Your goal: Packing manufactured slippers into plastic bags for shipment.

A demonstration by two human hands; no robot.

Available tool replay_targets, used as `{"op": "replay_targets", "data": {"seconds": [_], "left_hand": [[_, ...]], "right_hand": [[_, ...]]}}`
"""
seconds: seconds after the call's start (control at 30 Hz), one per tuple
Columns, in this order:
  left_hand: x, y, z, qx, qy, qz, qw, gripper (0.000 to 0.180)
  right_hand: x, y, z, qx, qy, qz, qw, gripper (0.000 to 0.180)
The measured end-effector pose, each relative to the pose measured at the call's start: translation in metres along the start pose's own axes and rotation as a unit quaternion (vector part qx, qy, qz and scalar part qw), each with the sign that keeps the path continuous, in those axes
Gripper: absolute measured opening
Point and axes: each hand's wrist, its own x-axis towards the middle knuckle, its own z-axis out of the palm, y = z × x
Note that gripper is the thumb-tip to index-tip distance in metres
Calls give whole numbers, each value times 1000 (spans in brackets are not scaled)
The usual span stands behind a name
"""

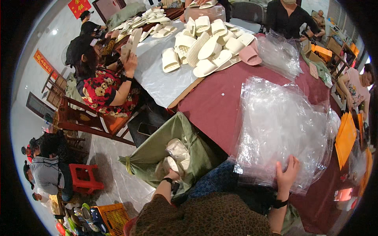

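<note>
A maroon-covered table (208, 106). Beside its near-left edge, the left hand (172, 176) reaches into a green sack (143, 154), against a cream slipper (170, 163); its grip is unclear. The right hand (287, 175) lies spread on clear plastic bags (281, 129) along the near edge. Toward the far edge are piled cream slippers (208, 49) and a pink slipper (250, 55).

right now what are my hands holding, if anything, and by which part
The left hand is at the near end of a pale bagged slipper inside the green sack; whether it grips cannot be told. The right hand rests on clear bags.
</note>
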Motion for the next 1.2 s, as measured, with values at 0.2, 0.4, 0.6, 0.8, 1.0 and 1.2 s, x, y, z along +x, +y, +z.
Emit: {"op": "replay_targets", "data": {"seconds": [0.2,0.4,0.6,0.8,1.0,1.2], "left_hand": [[-35,-13,-73,-502,100,-282,812,69],[-69,11,-183,-227,-35,-177,957,61],[-68,72,-262,-68,15,-82,994,60],[-19,78,-87,-72,59,127,987,44],[-114,151,-217,-189,-27,153,970,44],[-241,174,-401,-674,-263,265,637,23]], "right_hand": [[-4,-3,-1,2,19,7,1000,61],[-7,6,-2,-31,27,13,999,60],[-4,-1,-4,5,36,11,999,59],[4,-28,-3,47,45,-12,998,57],[-11,-4,-9,29,54,12,998,60],[-9,-3,-1,41,50,9,998,60]]}}
